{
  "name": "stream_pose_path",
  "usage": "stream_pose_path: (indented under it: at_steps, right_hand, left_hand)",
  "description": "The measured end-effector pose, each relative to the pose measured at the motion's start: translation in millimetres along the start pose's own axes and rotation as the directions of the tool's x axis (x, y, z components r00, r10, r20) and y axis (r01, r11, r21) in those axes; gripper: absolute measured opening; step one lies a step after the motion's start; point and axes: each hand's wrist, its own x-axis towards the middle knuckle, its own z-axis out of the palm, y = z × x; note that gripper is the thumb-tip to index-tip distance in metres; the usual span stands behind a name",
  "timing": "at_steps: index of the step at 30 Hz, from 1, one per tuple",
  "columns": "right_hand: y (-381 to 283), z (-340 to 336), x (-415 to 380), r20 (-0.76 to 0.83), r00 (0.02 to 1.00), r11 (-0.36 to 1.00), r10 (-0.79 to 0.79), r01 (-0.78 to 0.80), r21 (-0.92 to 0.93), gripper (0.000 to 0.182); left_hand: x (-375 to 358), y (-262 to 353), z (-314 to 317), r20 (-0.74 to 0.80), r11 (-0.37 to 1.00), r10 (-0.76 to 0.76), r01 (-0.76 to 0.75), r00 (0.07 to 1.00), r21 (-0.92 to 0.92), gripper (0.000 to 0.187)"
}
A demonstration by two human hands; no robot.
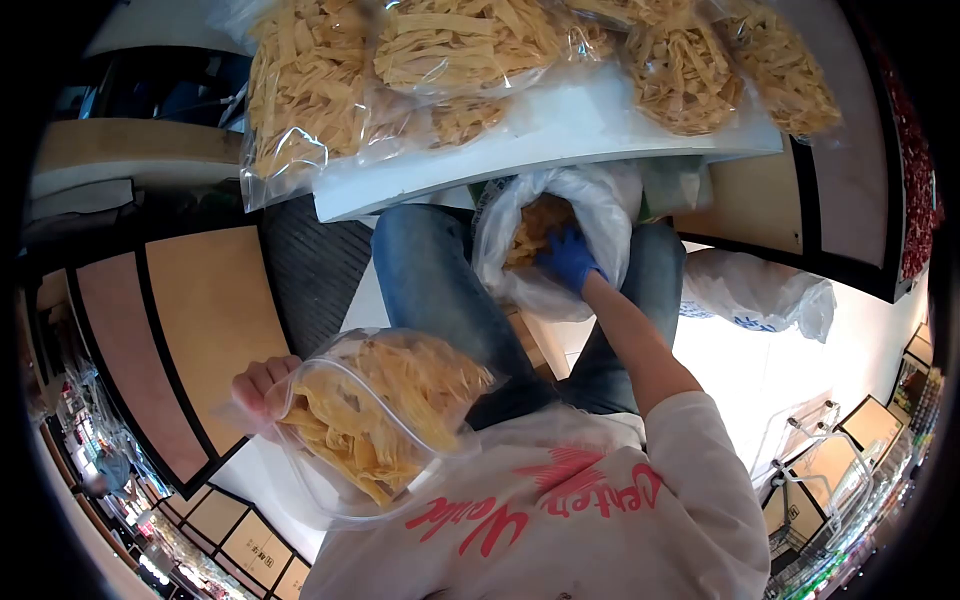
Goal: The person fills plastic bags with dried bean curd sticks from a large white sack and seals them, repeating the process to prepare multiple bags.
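Note:
My left hand [265, 388], bare, is closed on the edge of a clear zip bag [375, 415] of yellow dried strips, which rests against my lap and shirt. The bag's mouth is open toward me. My right hand [570, 258], in a blue glove, reaches into a large white plastic sack [605, 215] between my knees. Brown-yellow strips [538, 228] lie inside the sack, beside the glove. The gloved fingers look spread over the strips; their tips are partly hidden among them.
A white table [560, 125] ahead carries several filled clear bags [465, 45]. Cabinets [205, 315] stand at the left. A plastic bag with blue print [755, 295] lies on the floor at the right, with a metal cart [825, 470] farther back.

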Motion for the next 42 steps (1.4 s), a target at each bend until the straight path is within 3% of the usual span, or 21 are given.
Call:
stream_pose_path:
  at_steps: [1, 2, 4, 5, 9, 12, 13, 16, 18, 22, 24, 25, 28, 31, 33, 34, 36, 37, 38, 41, 42]
  right_hand:
    - [1, -4, 5, 0.004, 1.000, 0.999, 0.026, -0.026, 0.024, 0.041]
    - [3, -24, 12, 0.163, 0.979, 0.981, 0.121, -0.143, 0.130, 0.041]
    - [8, -52, 24, 0.395, 0.884, 0.912, 0.251, -0.353, 0.211, 0.038]
    - [9, -58, 29, 0.410, 0.881, 0.908, 0.236, -0.350, 0.230, 0.036]
    - [20, -58, 47, 0.405, 0.907, 0.911, 0.117, -0.260, 0.319, 0.028]
    - [29, -71, 51, 0.304, 0.949, 0.889, 0.078, -0.205, 0.410, 0.024]
    - [30, -84, 49, 0.241, 0.968, 0.886, 0.072, -0.173, 0.431, 0.025]
    - [29, -116, 40, 0.046, 0.998, 0.876, 0.053, -0.069, 0.477, 0.030]
    - [26, -136, 35, 0.235, 0.944, 0.524, 0.232, -0.325, 0.787, 0.037]
    - [32, -185, 8, 0.307, 0.938, 0.405, 0.161, -0.347, 0.846, 0.037]
    - [33, -205, -7, 0.355, 0.909, 0.107, 0.219, -0.384, 0.917, 0.033]
    - [30, -225, -13, 0.347, 0.912, 0.114, 0.218, -0.377, 0.919, 0.033]
    - [24, -298, -25, 0.227, 0.957, 0.084, 0.179, -0.245, 0.966, 0.030]
    - [13, -365, -28, 0.110, 0.986, 0.060, 0.127, -0.119, 0.991, 0.028]
    - [4, -408, -30, -0.121, 0.989, 0.145, 0.085, 0.108, 0.984, 0.022]
    - [1, -424, -28, -0.133, 0.989, 0.145, 0.069, 0.122, 0.982, 0.022]
    - [-5, -451, -25, -0.360, 0.932, 0.180, -0.042, 0.362, 0.915, 0.031]
    - [-11, -465, -23, -0.367, 0.928, 0.176, -0.057, 0.371, 0.912, 0.031]
    - [-19, -478, -22, -0.315, 0.947, 0.065, -0.054, 0.318, 0.946, 0.036]
    - [-47, -506, -12, -0.208, 0.974, 0.047, -0.085, 0.213, 0.976, 0.055]
    - [-53, -504, -3, -0.275, 0.935, -0.030, -0.223, 0.275, 0.961, 0.056]
  left_hand:
    - [28, 25, 12, 0.147, 0.810, -0.477, 0.368, 0.867, 0.457, 0.026]
    - [43, 38, 20, 0.041, 0.325, -0.850, 0.463, 0.524, 0.824, 0.027]
    - [38, 38, 18, 0.034, 0.333, -0.823, 0.434, 0.567, 0.837, 0.028]
    - [36, 38, 17, 0.033, 0.345, -0.790, 0.400, 0.612, 0.849, 0.029]
    - [37, 28, 17, 0.064, 0.333, -0.803, 0.356, 0.593, 0.873, 0.029]
    - [42, 30, 21, 0.069, 0.274, -0.886, 0.397, 0.458, 0.876, 0.028]
    - [34, 30, 22, 0.044, 0.302, -0.837, 0.392, 0.546, 0.869, 0.025]
    - [18, 26, 26, -0.014, 0.344, -0.744, 0.402, 0.668, 0.848, 0.021]
    - [9, 22, 30, -0.090, 0.371, -0.677, 0.444, 0.731, 0.816, 0.019]
    - [1, 24, 36, -0.179, 0.358, -0.590, 0.454, 0.787, 0.816, 0.016]
    - [-3, 25, 39, -0.187, 0.310, -0.576, 0.424, 0.796, 0.851, 0.015]
    - [-5, 22, 41, -0.188, 0.274, -0.546, 0.387, 0.817, 0.881, 0.017]
    - [-5, 16, 52, -0.171, 0.148, -0.506, 0.280, 0.845, 0.948, 0.026]
    - [-7, 11, 61, -0.204, 0.130, -0.506, 0.308, 0.838, 0.942, 0.025]
    - [-7, 11, 64, -0.185, 0.099, -0.557, 0.286, 0.810, 0.953, 0.027]
    - [-8, 8, 67, -0.176, 0.080, -0.563, 0.265, 0.808, 0.961, 0.027]
    - [-4, 12, 69, -0.154, 0.026, -0.605, 0.213, 0.781, 0.977, 0.031]
    - [-7, 8, 71, -0.182, 0.053, -0.608, 0.268, 0.773, 0.962, 0.036]
    - [-7, 6, 73, -0.184, 0.057, -0.612, 0.274, 0.770, 0.960, 0.039]
    - [-4, 3, 76, -0.192, 0.055, -0.625, 0.288, 0.757, 0.956, 0.044]
    - [-4, 3, 76, -0.206, 0.045, -0.639, 0.304, 0.741, 0.952, 0.046]
